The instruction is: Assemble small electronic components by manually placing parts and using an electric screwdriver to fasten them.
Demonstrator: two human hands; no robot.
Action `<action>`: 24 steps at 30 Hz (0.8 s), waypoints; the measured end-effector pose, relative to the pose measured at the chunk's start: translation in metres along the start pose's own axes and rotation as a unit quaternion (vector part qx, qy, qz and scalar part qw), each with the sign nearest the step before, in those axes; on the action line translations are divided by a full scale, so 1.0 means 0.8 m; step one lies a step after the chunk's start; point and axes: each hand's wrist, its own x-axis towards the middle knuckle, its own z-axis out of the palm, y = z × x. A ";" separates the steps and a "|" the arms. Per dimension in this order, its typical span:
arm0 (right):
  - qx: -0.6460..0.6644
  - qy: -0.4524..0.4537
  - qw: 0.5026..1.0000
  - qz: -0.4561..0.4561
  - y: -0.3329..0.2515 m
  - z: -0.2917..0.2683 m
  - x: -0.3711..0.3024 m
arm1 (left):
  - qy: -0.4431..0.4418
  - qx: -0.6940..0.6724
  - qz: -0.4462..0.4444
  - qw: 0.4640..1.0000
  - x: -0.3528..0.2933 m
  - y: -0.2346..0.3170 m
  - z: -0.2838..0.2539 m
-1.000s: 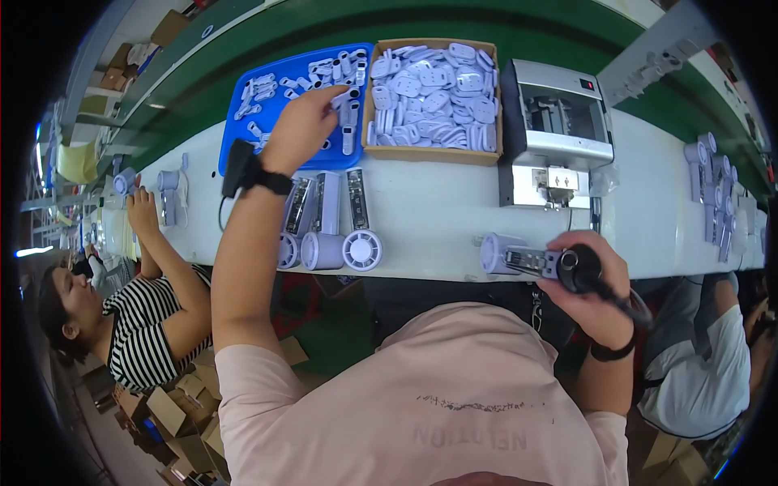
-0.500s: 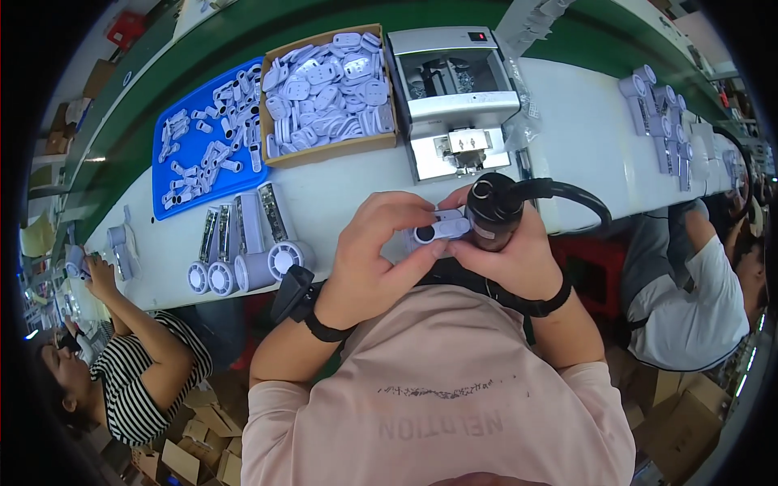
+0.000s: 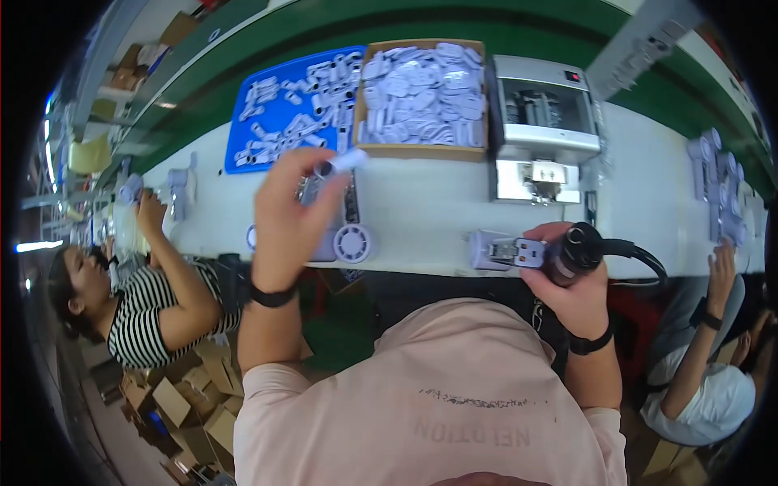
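Observation:
My left hand (image 3: 292,219) is raised over the left of the table. Thumb and fingers pinch a small pale-lavender plastic part (image 3: 348,161) with a dark round end. Below it stand fan housings, one fan head (image 3: 353,243) showing, the others partly hidden by the hand. My right hand (image 3: 567,279) is closed around a black power screwdriver (image 3: 572,253) with a cable. Beside its fingertips, at the table's front edge, lies a pale-lavender fan housing (image 3: 484,249) with an exposed metallic inside and a small slotted end piece (image 3: 528,253). Whether the fingers also grip it is hard to tell.
Behind stand a blue tray (image 3: 243,154) of small lavender parts, a cardboard box (image 3: 421,151) of flat lavender covers and a silver screw-feeding machine (image 3: 547,146). More fan housings (image 3: 713,186) stand far right. People sit at both sides; a striped sleeve (image 3: 186,283) is at left.
My left hand has left the right hand and swung out to the left, carrying the small lavender part. The right hand keeps the screwdriver. The view has shifted, moving the tabletop things rightward.

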 end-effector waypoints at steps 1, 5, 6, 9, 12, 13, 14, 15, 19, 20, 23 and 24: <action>-0.007 0.006 1.000 0.007 0.000 -0.001 0.000 | 0.022 0.001 -0.073 0.997 0.002 -0.006 -0.011; -0.045 -0.015 0.999 -0.012 0.002 0.003 0.006 | -0.075 0.062 0.018 0.995 -0.035 -0.012 0.002; -0.047 -0.015 0.999 -0.013 0.002 0.006 0.008 | -0.102 0.058 0.068 0.991 -0.033 -0.008 0.018; -0.045 -0.018 0.999 -0.016 0.003 0.013 0.009 | -0.137 0.076 0.141 0.978 -0.023 0.005 0.072; -0.058 -0.020 0.998 -0.021 0.002 0.013 0.008 | -0.126 0.146 0.167 0.967 -0.012 0.008 0.097; -0.063 -0.021 0.998 -0.024 0.001 0.013 0.008 | -0.107 0.191 0.168 0.961 -0.009 0.009 0.100; -0.063 -0.017 0.998 -0.026 0.002 0.012 0.010 | -0.087 0.235 0.173 0.952 -0.001 0.007 0.104; -0.058 -0.015 0.998 -0.021 0.002 0.012 0.010 | -0.087 0.235 0.178 0.952 0.007 0.003 0.102; -0.040 -0.008 0.999 -0.007 0.004 0.012 0.005 | -0.072 0.150 0.137 0.976 0.044 -0.019 0.060; -0.039 -0.015 0.999 -0.011 0.006 0.011 0.007 | -0.052 0.174 0.107 0.978 0.068 -0.024 0.056; -0.043 -0.020 0.999 -0.014 0.009 0.007 0.004 | -0.059 0.190 0.083 0.977 0.140 -0.046 0.076; -0.045 -0.021 0.999 -0.017 0.009 0.008 0.005 | -0.044 0.222 0.124 0.966 0.154 -0.056 0.086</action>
